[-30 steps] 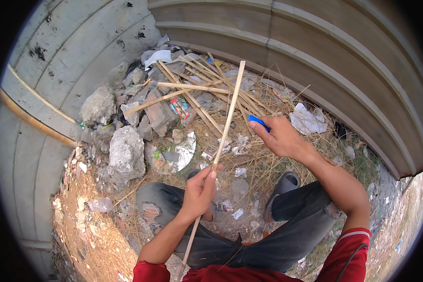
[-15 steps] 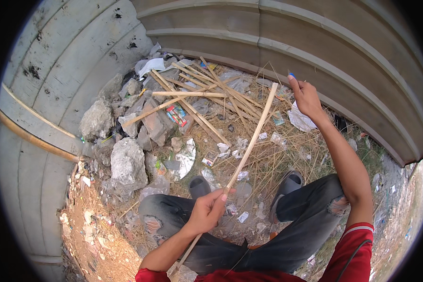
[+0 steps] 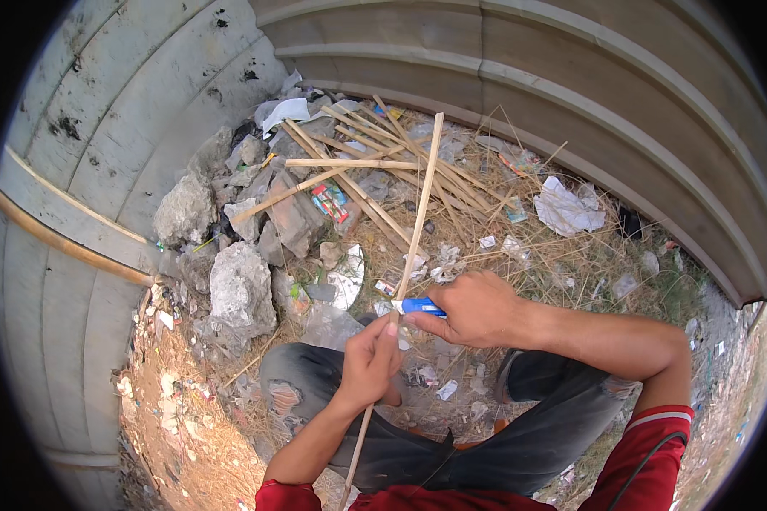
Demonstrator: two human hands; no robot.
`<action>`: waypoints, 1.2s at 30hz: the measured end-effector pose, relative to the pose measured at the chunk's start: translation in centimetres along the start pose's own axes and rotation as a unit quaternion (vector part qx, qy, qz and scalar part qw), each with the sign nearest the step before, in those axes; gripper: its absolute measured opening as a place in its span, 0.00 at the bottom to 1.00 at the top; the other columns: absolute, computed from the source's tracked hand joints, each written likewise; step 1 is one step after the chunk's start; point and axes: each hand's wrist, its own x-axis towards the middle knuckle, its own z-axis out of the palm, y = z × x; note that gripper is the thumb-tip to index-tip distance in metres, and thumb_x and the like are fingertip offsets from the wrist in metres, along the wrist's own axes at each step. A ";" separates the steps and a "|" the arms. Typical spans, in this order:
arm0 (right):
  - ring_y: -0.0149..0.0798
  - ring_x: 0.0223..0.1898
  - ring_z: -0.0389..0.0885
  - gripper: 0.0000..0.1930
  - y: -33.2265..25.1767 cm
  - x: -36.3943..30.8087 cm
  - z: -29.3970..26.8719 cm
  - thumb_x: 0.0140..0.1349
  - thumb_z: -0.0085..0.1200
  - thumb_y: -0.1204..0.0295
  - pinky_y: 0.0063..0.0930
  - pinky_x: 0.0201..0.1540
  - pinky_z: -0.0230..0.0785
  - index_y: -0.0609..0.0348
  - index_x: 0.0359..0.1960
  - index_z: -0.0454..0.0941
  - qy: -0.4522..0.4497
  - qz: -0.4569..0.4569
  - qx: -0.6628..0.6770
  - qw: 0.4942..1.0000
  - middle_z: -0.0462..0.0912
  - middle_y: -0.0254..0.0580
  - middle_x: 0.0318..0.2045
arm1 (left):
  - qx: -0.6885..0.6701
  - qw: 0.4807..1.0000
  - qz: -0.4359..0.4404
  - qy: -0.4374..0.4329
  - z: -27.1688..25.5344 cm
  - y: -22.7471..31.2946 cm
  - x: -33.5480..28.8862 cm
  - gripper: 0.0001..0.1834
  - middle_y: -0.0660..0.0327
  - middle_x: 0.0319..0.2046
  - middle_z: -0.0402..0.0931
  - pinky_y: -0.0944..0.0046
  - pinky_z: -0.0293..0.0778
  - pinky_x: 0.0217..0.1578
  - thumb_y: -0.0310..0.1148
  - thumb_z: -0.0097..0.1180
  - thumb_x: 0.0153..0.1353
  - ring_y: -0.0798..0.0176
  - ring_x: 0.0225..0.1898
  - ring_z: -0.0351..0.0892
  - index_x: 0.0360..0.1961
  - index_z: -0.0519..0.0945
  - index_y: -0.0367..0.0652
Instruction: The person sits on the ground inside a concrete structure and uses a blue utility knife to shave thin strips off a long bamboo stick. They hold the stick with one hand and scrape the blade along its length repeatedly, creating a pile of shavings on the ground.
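Observation:
A long, thin wooden strip (image 3: 424,204) slants up from my lap toward the far metal wall, with its lower end running under my left forearm. My left hand (image 3: 369,362) is closed around it, fingertips pinching it in front of my knees. In my right hand (image 3: 477,308) is a blue-handled cutter knife (image 3: 424,307), gripped in a fist. The knife's front end meets the strip just above the left fingertips; the blade itself is too small to make out. Beyond the hands lies a loose pile of similar wooden strips (image 3: 349,163) on the ground.
Grey rocks (image 3: 241,289) and broken stone are heaped to the left of the pile. Curved ribbed metal sheeting (image 3: 554,77) closes off the far side, and a pale panel (image 3: 102,111) stands at left. Dry grass, paper scraps (image 3: 568,209) and plastic litter surround my feet.
My right hand has come down from the far right, bringing the cutter knife to the strip. The strip has swung to a steeper angle, its far end moving left. My left hand still grips it.

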 end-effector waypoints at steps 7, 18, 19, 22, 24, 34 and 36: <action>0.65 0.29 0.82 0.37 10.5 2.8 -5.3 0.74 0.40 0.41 0.55 0.38 0.74 0.69 0.27 0.81 0.212 0.208 0.015 0.955 0.80 0.65 0.21 | 0.093 0.994 -0.024 -0.046 -0.1 -0.8 -1.3 0.21 0.75 0.14 0.57 0.72 0.50 0.18 0.36 0.41 0.80 0.81 0.14 0.51 0.63 0.73 0.31; 0.21 0.15 0.58 0.25 13.0 -1.0 -6.8 0.70 0.56 0.46 0.25 0.20 0.49 0.57 0.30 0.80 0.298 0.169 0.455 0.822 0.63 0.21 0.14 | 0.007 0.990 -0.040 -0.138 -1.0 -1.2 -1.7 0.23 0.74 0.14 0.55 0.71 0.49 0.18 0.38 0.38 0.81 0.79 0.15 0.50 0.66 0.72 0.34; 0.20 0.15 0.58 0.22 11.4 -0.7 -6.6 0.70 0.58 0.49 0.23 0.20 0.48 0.57 0.31 0.79 0.283 0.161 0.458 0.827 0.64 0.21 0.14 | -0.001 0.989 -0.045 -0.144 -0.9 -1.0 -1.6 0.23 0.73 0.14 0.55 0.71 0.49 0.18 0.38 0.38 0.81 0.79 0.15 0.50 0.66 0.72 0.34; 0.19 0.17 0.58 0.18 7.9 0.4 -5.2 0.69 0.62 0.55 0.23 0.20 0.49 0.57 0.30 0.79 0.248 0.154 0.448 0.845 0.64 0.20 0.14 | -0.025 0.986 -0.052 -0.159 -0.5 -1.0 -1.4 0.24 0.73 0.14 0.53 0.71 0.49 0.19 0.39 0.37 0.81 0.78 0.15 0.48 0.67 0.70 0.33; 0.19 0.18 0.59 0.19 7.3 0.8 -4.3 0.69 0.62 0.54 0.23 0.21 0.49 0.57 0.30 0.79 0.247 0.131 0.454 0.846 0.65 0.20 0.15 | -0.047 0.983 -0.055 -0.170 -0.2 -0.8 -1.1 0.24 0.73 0.14 0.53 0.71 0.49 0.19 0.39 0.38 0.81 0.78 0.15 0.47 0.67 0.70 0.32; 0.39 0.21 0.76 0.25 5.0 -0.9 -4.5 0.68 0.57 0.46 0.38 0.29 0.69 0.59 0.33 0.83 0.156 0.070 0.223 0.960 0.76 0.40 0.16 | -0.045 0.988 -0.052 -0.141 -0.1 -0.6 -0.4 0.22 0.75 0.15 0.56 0.72 0.49 0.19 0.35 0.43 0.79 0.80 0.15 0.50 0.67 0.69 0.32; 0.51 0.23 0.81 0.28 4.6 -1.7 -4.5 0.69 0.52 0.44 0.44 0.31 0.73 0.60 0.33 0.83 0.130 0.067 0.125 0.981 0.79 0.49 0.18 | -0.007 0.994 -0.034 -0.103 0.2 -0.5 -0.2 0.22 0.76 0.16 0.59 0.72 0.49 0.19 0.33 0.46 0.78 0.81 0.16 0.52 0.67 0.70 0.33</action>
